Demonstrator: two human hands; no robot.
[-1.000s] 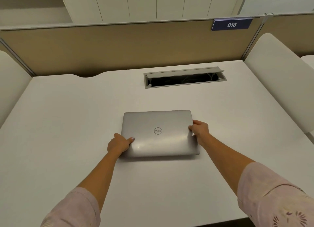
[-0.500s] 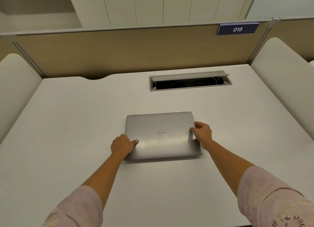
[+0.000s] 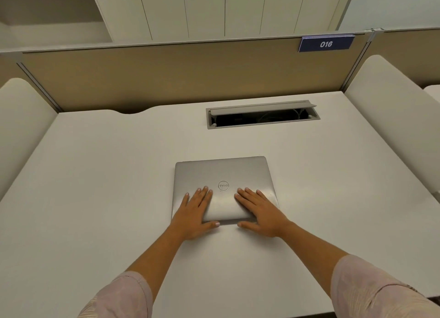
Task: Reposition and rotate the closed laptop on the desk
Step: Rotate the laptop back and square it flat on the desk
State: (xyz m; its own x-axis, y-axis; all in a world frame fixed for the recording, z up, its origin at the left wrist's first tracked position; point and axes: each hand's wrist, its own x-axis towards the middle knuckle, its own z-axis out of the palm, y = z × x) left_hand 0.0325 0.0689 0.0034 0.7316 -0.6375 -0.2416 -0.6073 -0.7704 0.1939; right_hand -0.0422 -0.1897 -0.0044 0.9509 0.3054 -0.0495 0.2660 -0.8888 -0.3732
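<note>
The closed silver laptop (image 3: 223,172) lies flat in the middle of the white desk (image 3: 95,175), logo up, with its long edges parallel to the desk's front. My left hand (image 3: 195,213) rests flat on the near left part of the lid, fingers spread, thumb along the laptop's front edge. On the near right part, my right hand (image 3: 259,213) lies flat in the same way, its thumb also at the front edge. Neither hand wraps around the laptop.
An open cable hatch (image 3: 262,115) is set into the desk behind the laptop. A beige partition (image 3: 190,75) with a blue "016" sign (image 3: 325,44) closes the back. White side panels stand at the left (image 3: 21,127) and right (image 3: 392,117).
Both hands have let go of the laptop's left and right sides and moved onto the lid, now lying flat near its front edge. The laptop has stayed in about the same place.
</note>
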